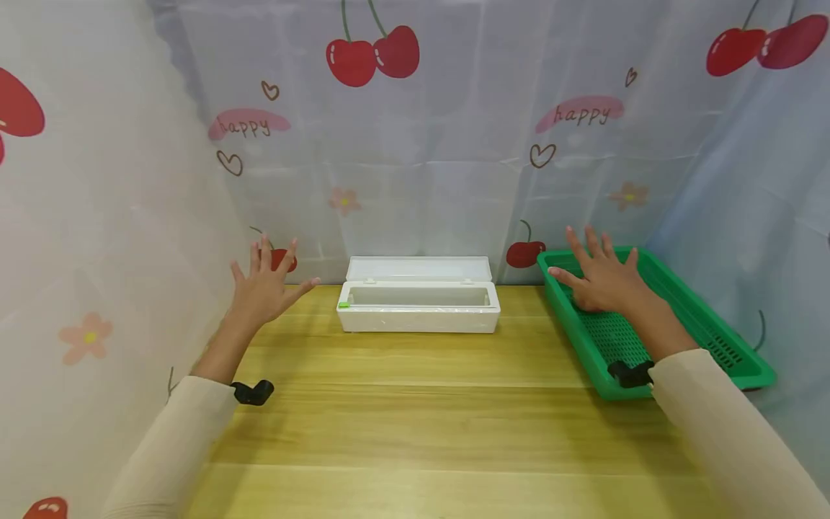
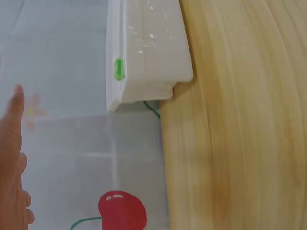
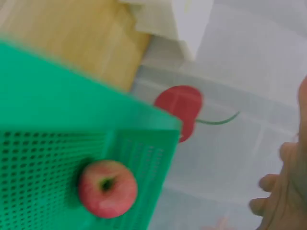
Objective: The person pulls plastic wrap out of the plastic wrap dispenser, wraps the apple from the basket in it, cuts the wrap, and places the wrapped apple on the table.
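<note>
Cherry-print curtain and wood-grain table around one basketed apple

Both hands are bare and hold nothing. The left hand is spread wide, thumb out, apart from the open white hinged-lid box with its green tab. The right hand is spread just as wide; in the head view it overlaps the green perforated basket, while the right-wrist view shows its fingers well apart from the apple. That apple sits on the basket floor toward the far left corner, stem hollow in sight.

Good handling here probably means lowering the right hand from above and closing fingers and thumb round the apple's sides together, since a one-sided nudge could roll it. The black wrist mount looks liable to catch the basket's near rim, so a high wrist seems wise. Being free, the left hand could steady the basket.
</note>
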A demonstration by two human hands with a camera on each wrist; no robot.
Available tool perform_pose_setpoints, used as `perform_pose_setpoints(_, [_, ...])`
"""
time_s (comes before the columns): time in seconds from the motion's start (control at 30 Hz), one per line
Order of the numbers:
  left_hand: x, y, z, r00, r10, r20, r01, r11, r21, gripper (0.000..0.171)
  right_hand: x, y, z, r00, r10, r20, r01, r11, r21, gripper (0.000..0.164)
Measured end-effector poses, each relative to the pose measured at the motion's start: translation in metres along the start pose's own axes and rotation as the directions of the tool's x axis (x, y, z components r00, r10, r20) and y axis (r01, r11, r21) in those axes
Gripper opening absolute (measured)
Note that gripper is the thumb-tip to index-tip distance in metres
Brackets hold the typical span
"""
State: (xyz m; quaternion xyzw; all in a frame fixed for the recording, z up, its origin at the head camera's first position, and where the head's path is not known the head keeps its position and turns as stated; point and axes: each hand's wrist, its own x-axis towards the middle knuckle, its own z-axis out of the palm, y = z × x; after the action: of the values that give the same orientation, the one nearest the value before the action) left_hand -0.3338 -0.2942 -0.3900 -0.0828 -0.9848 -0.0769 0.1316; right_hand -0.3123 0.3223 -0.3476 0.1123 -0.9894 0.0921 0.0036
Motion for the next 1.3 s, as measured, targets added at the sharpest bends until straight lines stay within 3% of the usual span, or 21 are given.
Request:
perform_pose_setpoints(0.13, [-0.012,0.005,0.003,1.000,0.009,-0.015,-0.009,0.999,-0.037,0.097,-0.007,-0.011,-0.006,0.999,0.000,0.041,-0.003,0.998,0.057,0.092])
perform_pose_setpoints(0.3, [-0.022,0.016,0.004,1.000,0.020,-0.011,-0.021,0.995,-0.093,0.094,-0.022,-0.028,-0.012,0.999,-0.030,0.033,0.025,0.989,0.147,0.088])
perform_pose_setpoints(0.47, [-0.029,0.022,0.009,0.999,0.029,-0.029,-0.033,0.986,-0.161,0.090,-0.037,-0.044,-0.012,0.997,-0.068,-0.035,0.074,0.972,0.224,0.085])
perform_pose_setpoints(0.77, [-0.046,0.030,0.024,0.999,-0.037,0.013,0.039,0.941,-0.337,0.086,-0.050,-0.070,0.008,0.978,-0.071,-0.197,0.135,0.933,0.334,0.080])
perform_pose_setpoints(0.97, [-0.048,0.030,0.045,0.995,-0.090,0.044,0.101,0.876,-0.472,0.076,-0.048,-0.080,0.035,0.956,-0.064,-0.286,0.179,0.901,0.396,0.070])
perform_pose_setpoints(1.07, [-0.050,0.028,0.056,0.992,-0.106,0.076,0.130,0.829,-0.544,0.068,-0.044,-0.085,0.048,0.956,-0.036,-0.293,0.176,0.866,0.469,0.066])
perform_pose_setpoints(1.2, [-0.054,0.029,0.068,0.985,-0.125,0.122,0.174,0.749,-0.640,0.062,-0.039,-0.089,0.066,0.953,0.013,-0.302,0.167,0.811,0.561,0.063])
perform_pose_setpoints(1.3, [-0.057,0.030,0.073,0.980,-0.136,0.148,0.200,0.698,-0.688,0.063,-0.035,-0.090,0.079,0.947,0.048,-0.317,0.157,0.792,0.590,0.059])
